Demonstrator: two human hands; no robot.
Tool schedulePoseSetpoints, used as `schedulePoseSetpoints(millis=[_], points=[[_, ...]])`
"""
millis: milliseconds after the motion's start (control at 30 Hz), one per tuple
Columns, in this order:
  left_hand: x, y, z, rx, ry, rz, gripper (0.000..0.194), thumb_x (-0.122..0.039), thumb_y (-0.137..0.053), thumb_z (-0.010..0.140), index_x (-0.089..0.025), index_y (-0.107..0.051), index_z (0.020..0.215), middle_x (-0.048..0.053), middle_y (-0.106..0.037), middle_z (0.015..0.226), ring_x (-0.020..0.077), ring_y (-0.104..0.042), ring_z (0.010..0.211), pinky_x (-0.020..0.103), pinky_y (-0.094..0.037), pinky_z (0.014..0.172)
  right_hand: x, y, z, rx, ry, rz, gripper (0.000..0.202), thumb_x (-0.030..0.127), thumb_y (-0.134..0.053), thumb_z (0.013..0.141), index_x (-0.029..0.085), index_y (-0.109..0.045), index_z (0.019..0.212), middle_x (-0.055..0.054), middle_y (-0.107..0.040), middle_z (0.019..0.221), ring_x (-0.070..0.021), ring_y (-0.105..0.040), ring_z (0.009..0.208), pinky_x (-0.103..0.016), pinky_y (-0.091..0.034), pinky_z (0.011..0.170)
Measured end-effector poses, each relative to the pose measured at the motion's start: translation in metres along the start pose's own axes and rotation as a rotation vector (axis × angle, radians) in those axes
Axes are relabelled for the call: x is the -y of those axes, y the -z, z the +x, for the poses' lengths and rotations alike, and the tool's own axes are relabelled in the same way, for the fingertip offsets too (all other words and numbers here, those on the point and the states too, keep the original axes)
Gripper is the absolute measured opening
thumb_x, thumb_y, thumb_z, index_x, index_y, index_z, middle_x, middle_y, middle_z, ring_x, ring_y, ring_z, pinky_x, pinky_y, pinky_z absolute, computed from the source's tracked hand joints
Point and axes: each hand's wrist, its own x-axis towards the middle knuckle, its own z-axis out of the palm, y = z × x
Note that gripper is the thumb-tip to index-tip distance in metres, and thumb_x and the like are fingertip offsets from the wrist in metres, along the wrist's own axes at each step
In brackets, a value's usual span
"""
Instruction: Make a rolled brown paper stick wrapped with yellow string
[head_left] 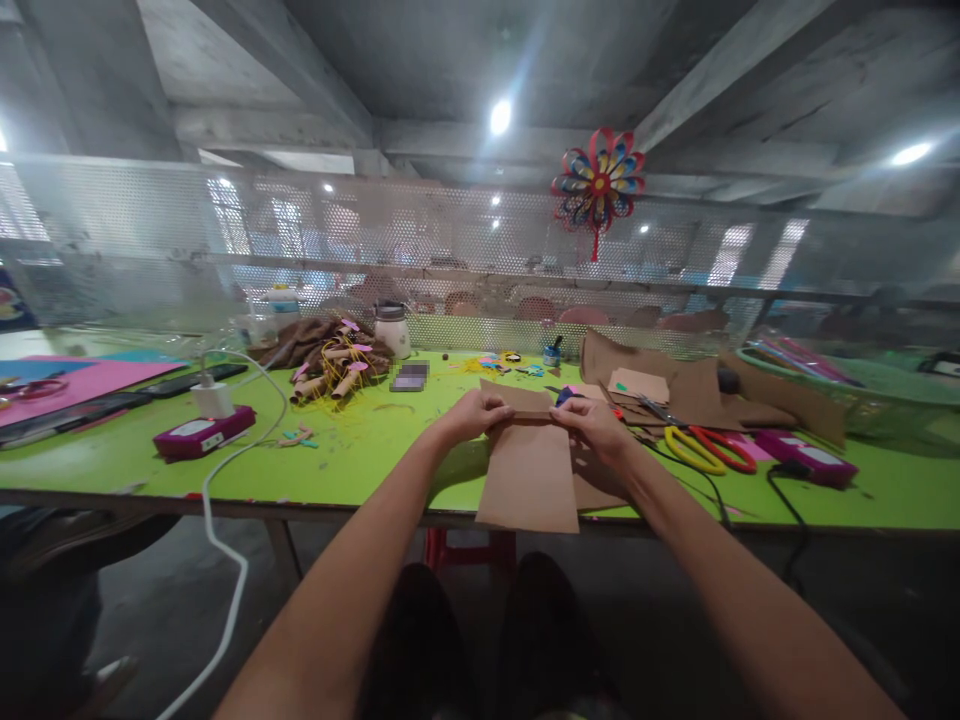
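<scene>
A piece of brown paper [529,478] spans the front edge of the green table, its lower end hanging slightly past the edge. Across its upper part runs a fold or crease. My left hand [480,415] pinches the left end of that fold, fingers closed. At the right end, my right hand [592,422] grips the same paper between thumb and fingers. Something small and dark blue [568,397] shows at the right fingertips; what it is, I cannot tell. More brown paper [598,482] lies under my right hand.
Yellow-handled scissors [694,450] and red-handled scissors [727,450] lie right of my right hand. Purple power strips [204,434] with cables sit at both sides. Paper rolls with yellow strands [341,370], a jar [392,330] and a green basket [892,400] stand farther back.
</scene>
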Motion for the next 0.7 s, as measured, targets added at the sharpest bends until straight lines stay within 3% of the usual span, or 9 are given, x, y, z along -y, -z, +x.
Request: schedulePoseSetpoints(millis=[133, 233, 300, 433, 700], points=[[0.001, 0.002, -0.001, -0.031, -0.006, -0.185, 0.036, -0.045, -0.057, 0.077, -0.013, -0.055, 0.060, -0.002, -0.048, 0.049, 0.0078, -0.041, 0.047, 0.021, -0.030, 0.049, 0.001, 0.001, 0.003, -0.052, 0.009, 0.145, 0.036, 0.050, -0.071, 0.064, 0.018, -0.055, 0.062, 0.005, -0.046, 0.047, -0.0072, -0.039, 0.037, -0.023, -0.032, 0.038], [-0.003, 0.003, -0.004, -0.046, 0.037, -0.426, 0.036, -0.047, -0.063, 0.072, -0.012, -0.057, 0.065, -0.003, -0.049, 0.054, 0.0072, -0.042, 0.050, 0.021, -0.031, 0.050, 0.007, 0.003, 0.002, -0.100, 0.039, 0.286, 0.035, 0.054, -0.064, 0.070, 0.020, -0.058, 0.069, 0.002, -0.051, 0.052, -0.0097, -0.045, 0.042, -0.024, -0.037, 0.041], [-0.008, 0.001, -0.007, 0.018, 0.092, -0.618, 0.037, -0.047, -0.068, 0.069, -0.012, -0.059, 0.071, 0.000, -0.055, 0.062, 0.0088, -0.048, 0.056, 0.022, -0.035, 0.054, 0.011, 0.002, -0.002, -0.023, 0.069, 0.313, 0.032, 0.049, -0.067, 0.069, 0.021, -0.062, 0.083, 0.000, -0.058, 0.061, -0.0125, -0.054, 0.053, -0.024, -0.042, 0.049], [-0.016, -0.007, -0.011, 0.197, 0.182, -0.869, 0.035, -0.040, -0.075, 0.065, -0.010, -0.064, 0.077, 0.005, -0.062, 0.072, 0.0122, -0.056, 0.067, 0.025, -0.042, 0.065, 0.019, -0.009, -0.013, 0.242, 0.117, 0.265, 0.049, 0.036, -0.076, 0.061, 0.023, -0.063, 0.107, -0.005, -0.068, 0.084, -0.0198, -0.063, 0.077, -0.030, -0.048, 0.066], [-0.016, -0.019, -0.011, 0.362, 0.194, -0.924, 0.033, -0.036, -0.073, 0.069, -0.011, -0.068, 0.090, 0.009, -0.067, 0.088, 0.0150, -0.059, 0.081, 0.028, -0.042, 0.076, 0.036, -0.005, -0.017, 0.316, 0.229, 0.003, 0.023, 0.033, -0.073, 0.065, 0.019, -0.072, 0.084, -0.006, -0.069, 0.083, -0.0218, -0.062, 0.082, -0.034, -0.047, 0.077]])
